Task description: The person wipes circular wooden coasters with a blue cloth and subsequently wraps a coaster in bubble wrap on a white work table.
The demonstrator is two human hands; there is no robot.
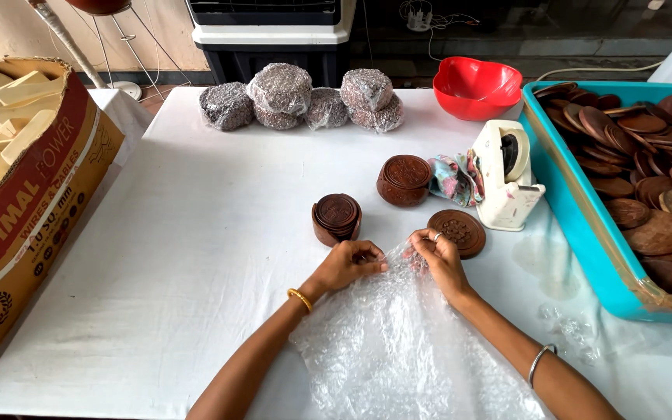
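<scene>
a clear sheet of bubble wrap point(398, 342) is spread flat on the white cloth-covered table point(196, 257), reaching from the near edge up to the hands. its far edge is pinched at two points: the left hand point(348, 264) is closed on it with fingers curled under, and the right hand point(437, 260), wearing a ring, is closed on it just beside, the two hands almost touching. a gold bangle is worn on the left wrist and a silver one on the right forearm.

just beyond the left hand a dark brown carved wooden coaster holder point(337, 218) filled with round coasters is seen, apart from the wrap. just beyond the right hand a flat round carved wooden lid point(457, 232) is laid, close to the fingers. farther back a round carved wooden box point(404, 180) is placed beside a crumpled floral cloth point(454, 177) and a cream tape dispenser point(507, 175).

at the far edge of the table five bundles wrapped in bubble wrap point(305, 97) are grouped, with a red plastic bowl point(474, 86) to their right. on the right a teal plastic tray point(577, 225) heaped with brown wooden discs is set. on the left a red and tan cardboard carton point(33, 202) holding pale wooden pieces is stood. behind the table a white and black appliance is seen against the wall.
</scene>
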